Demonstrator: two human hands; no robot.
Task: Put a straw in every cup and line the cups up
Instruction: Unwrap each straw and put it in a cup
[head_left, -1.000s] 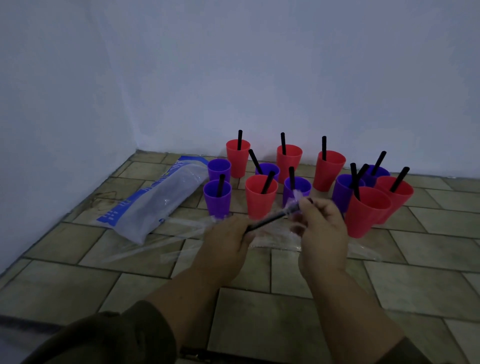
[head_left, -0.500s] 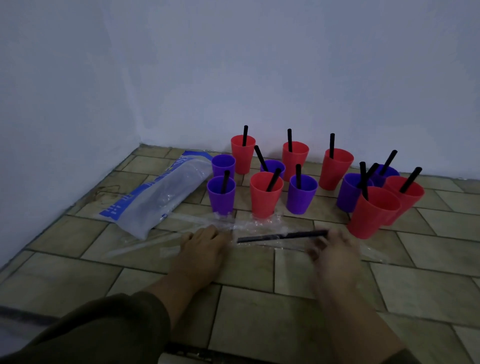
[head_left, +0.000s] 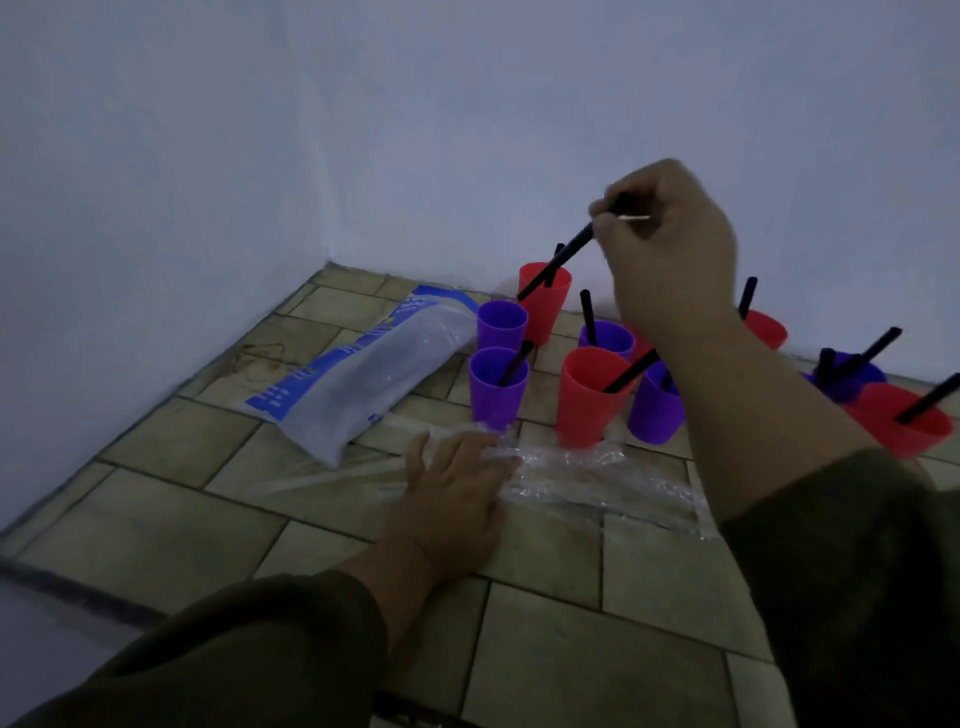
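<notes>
Above the cups, our right hand (head_left: 670, 249) pinches a black straw (head_left: 558, 267), its long axis slanting down-left toward the empty purple cup (head_left: 501, 325) just below its tip. Our left hand (head_left: 452, 499) lies flat, unclenched, on the wrappers (head_left: 597, 478).

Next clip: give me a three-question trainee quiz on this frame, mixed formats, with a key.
1. True or false: the right hand holds a black straw in the air above the cups.
2. Multiple choice: which cup visibly has no straw in it? A) the front red cup B) the rear purple cup beside the plastic bag C) the front purple cup
3. Fill in: the left hand rests flat on the ____, on clear wrappers.

Key: 1 true; 2 B; 3 floor
</notes>
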